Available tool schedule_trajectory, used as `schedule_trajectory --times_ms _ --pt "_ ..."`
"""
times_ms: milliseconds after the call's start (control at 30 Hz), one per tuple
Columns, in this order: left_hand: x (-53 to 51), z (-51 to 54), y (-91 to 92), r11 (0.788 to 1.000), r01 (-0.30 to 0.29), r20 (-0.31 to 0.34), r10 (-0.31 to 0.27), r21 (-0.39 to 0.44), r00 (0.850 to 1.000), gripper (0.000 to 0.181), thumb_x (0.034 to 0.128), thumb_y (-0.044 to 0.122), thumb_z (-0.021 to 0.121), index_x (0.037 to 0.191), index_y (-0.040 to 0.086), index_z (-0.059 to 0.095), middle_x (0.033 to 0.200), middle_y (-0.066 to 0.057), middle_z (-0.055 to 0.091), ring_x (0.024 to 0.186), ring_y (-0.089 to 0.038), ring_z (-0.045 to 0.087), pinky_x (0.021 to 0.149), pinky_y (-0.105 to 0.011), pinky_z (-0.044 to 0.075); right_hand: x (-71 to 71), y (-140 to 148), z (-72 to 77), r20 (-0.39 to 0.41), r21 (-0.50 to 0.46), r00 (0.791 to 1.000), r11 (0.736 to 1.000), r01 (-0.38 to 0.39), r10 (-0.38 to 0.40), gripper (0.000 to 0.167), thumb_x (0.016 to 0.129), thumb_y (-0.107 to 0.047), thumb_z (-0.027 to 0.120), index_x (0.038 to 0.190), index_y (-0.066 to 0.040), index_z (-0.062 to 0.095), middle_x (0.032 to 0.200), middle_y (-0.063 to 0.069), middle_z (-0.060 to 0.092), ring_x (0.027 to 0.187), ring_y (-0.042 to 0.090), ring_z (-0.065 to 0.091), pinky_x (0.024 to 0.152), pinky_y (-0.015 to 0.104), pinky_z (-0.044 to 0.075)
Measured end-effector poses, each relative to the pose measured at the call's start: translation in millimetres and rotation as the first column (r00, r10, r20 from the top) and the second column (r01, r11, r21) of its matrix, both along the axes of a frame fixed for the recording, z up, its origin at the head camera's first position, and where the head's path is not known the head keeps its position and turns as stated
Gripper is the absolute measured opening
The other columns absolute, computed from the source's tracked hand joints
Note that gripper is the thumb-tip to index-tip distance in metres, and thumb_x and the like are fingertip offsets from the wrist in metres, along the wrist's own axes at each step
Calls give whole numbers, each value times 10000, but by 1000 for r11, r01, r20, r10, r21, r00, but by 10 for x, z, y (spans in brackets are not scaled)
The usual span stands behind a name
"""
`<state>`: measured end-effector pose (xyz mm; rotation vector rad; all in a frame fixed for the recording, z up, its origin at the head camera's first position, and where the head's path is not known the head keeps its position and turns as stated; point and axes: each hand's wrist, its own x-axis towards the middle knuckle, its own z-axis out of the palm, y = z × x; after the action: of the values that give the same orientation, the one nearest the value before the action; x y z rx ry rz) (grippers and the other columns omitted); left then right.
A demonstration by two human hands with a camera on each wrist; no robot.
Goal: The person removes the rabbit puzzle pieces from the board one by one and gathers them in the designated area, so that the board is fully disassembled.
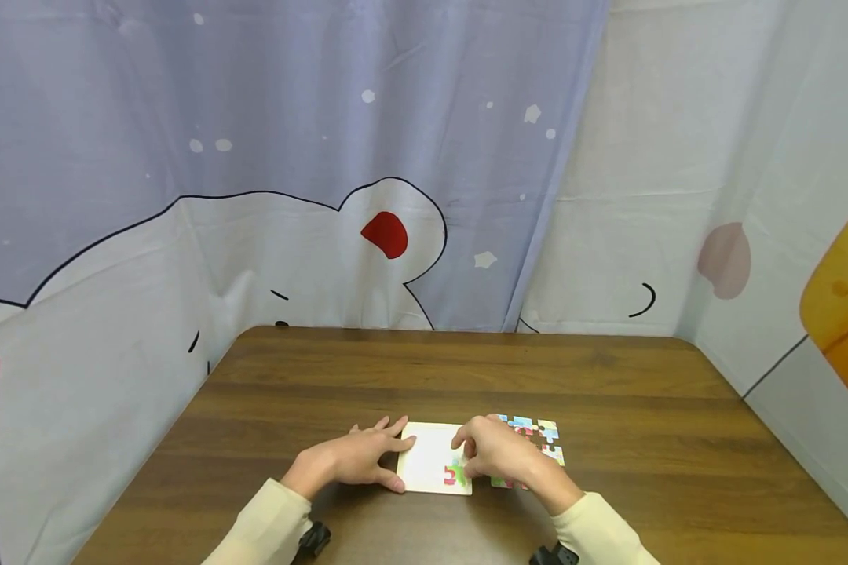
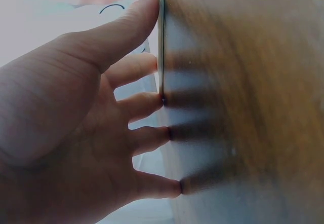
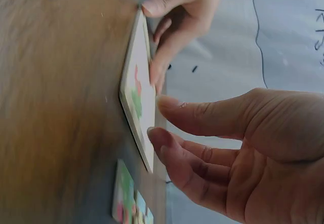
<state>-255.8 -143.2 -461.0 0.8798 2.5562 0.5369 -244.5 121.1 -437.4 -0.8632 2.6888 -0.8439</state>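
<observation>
A white, thin-edged puzzle board (image 1: 424, 455) lies on the table with red and green jigsaw pieces (image 1: 455, 475) at its near right corner. My left hand (image 1: 356, 459) steadies the board's left edge, fingers spread and thumb at the near corner. In the left wrist view, the thumb (image 2: 129, 29) rests against that edge. Over the board's right side hovers my right hand (image 1: 498, 451), fingers bent. A gap shows between its thumb (image 3: 192, 113) and fingertips in the right wrist view, with nothing visible there. Colourful jigsaw pieces (image 1: 547, 430) lie together beyond it, partly hidden by that hand.
The brown wooden table (image 1: 311, 369) extends around both boards to rounded far corners. Printed curtains (image 1: 290, 251) hang behind it and along the sides. Dark wrist devices (image 1: 314, 540) sit below both sleeves.
</observation>
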Motion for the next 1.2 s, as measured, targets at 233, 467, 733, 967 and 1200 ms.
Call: schedule_trajectory --times_ms 233,467,733,967,1200 --pt "-24 20 22 1000 5 -3 -5 -1 1000 799 855 505 712 1516 133 461 1644 -155 182 1484 -444 146 1048 -769 179 -12 -90 -63 -61 71 998 997 13 -8 376 628 7 876 979 3 741 763 0 615 774 157 527 672 304 469" --pt "-64 46 32 1000 3 -14 -3 -8 1000 801 850 513 712 1515 141 465 1645 -150 182 1488 -435 141 1048 -768 182 -45 -100 -74 -78 73 996 997 -33 39 208 653 20 850 785 -51 706 685 -28 551 666 92 455 582 257 401" --pt "-36 15 24 1000 11 -10 -11 -3 1000 801 850 508 713 1513 132 467 1642 -158 189 1484 -439 149 1048 -769 177 -19 -95 -116 -13 83 1000 997 -8 9 215 723 -28 854 878 -52 707 774 -28 585 721 93 520 670 285 468" --pt "-13 22 5 1000 5 -4 -5 -3 1000 799 845 508 715 1511 138 472 1641 -155 196 1486 -436 150 1051 -765 181 -3 -124 -144 -43 98 999 995 6 -2 217 713 -53 860 804 -118 674 786 -56 582 780 112 518 700 296 461" --pt "-4 24 -8 1000 5 2 -5 13 1000 792 850 498 719 1508 130 474 1637 -170 199 1481 -452 149 1036 -780 179 -17 -139 -127 -51 115 999 993 8 -2 232 718 -64 864 890 -67 708 766 -63 560 808 129 520 709 290 463"
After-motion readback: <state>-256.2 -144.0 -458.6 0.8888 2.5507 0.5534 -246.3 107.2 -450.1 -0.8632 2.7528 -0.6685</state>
